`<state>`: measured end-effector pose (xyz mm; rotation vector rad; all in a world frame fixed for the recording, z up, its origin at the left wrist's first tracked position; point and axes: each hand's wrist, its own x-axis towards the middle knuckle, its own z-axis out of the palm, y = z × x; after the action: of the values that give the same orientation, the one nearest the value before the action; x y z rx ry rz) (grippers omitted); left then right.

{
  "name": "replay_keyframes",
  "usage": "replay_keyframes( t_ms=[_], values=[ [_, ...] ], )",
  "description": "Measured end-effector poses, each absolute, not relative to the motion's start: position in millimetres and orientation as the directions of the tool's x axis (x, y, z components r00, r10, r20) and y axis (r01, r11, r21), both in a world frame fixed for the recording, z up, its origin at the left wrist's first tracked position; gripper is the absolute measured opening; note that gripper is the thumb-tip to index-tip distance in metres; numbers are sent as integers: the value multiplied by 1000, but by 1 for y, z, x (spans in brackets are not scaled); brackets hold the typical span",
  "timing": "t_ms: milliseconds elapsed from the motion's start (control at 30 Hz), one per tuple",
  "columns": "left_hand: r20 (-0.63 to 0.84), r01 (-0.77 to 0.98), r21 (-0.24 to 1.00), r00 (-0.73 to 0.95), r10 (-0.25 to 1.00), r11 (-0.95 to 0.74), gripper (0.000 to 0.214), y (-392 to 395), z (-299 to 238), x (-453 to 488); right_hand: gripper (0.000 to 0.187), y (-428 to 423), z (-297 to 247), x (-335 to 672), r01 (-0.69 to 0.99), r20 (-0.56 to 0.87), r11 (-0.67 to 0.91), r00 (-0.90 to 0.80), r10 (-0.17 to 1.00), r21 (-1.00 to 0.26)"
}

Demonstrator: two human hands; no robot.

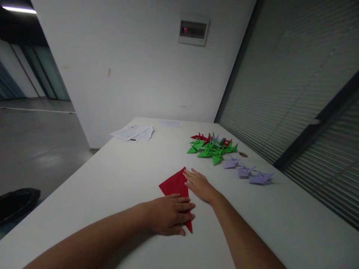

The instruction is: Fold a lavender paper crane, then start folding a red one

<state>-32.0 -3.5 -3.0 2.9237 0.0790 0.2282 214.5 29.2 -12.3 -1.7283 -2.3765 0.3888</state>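
Note:
A red paper folded into a triangle (pixel 175 184) lies flat on the white table (pixel 112 179). My left hand (pixel 168 214) rests palm down on its near part, fingers stretched out flat and pressing on the paper. My right hand (pixel 199 185) lies flat beside the paper's right edge, with its fingertips touching that edge and the fingers slightly spread. Neither hand grips anything.
A heap of folded green and red paper cranes (pixel 211 147) sits further back on the table, with three lilac cranes (pixel 245 171) in a row to its right. White sheets (pixel 133 133) lie at the far left corner. A blind-covered window (pixel 308 93) runs along the right.

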Motion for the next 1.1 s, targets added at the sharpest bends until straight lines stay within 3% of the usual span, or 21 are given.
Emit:
replay_keyframes(
  t_ms=[300, 433, 600, 767, 1100],
  values=[
    [105, -45, 231, 994, -21, -972, 72, -24, 4, -31, 61, 34, -17, 217, 919, 13, 251, -259, 966, -305],
    [102, -66, 255, 994, -41, -965, 72, -25, 5, -32, 57, 33, -14, 214, 893, 57, 324, -323, 945, -311],
    [98, -106, 282, 992, -81, -954, 69, -23, 6, -33, 57, 31, -12, 214, 920, -67, 281, -309, 949, -272],
    [108, -160, 301, 985, -133, -940, 57, -23, 11, -33, 62, 31, -14, 222, 957, -82, 196, -217, 973, -212],
    [66, -150, 513, 989, -135, -845, 52, -36, 22, -29, 63, 32, -22, 234, 970, -86, 141, -160, 983, -198]
  ],
)
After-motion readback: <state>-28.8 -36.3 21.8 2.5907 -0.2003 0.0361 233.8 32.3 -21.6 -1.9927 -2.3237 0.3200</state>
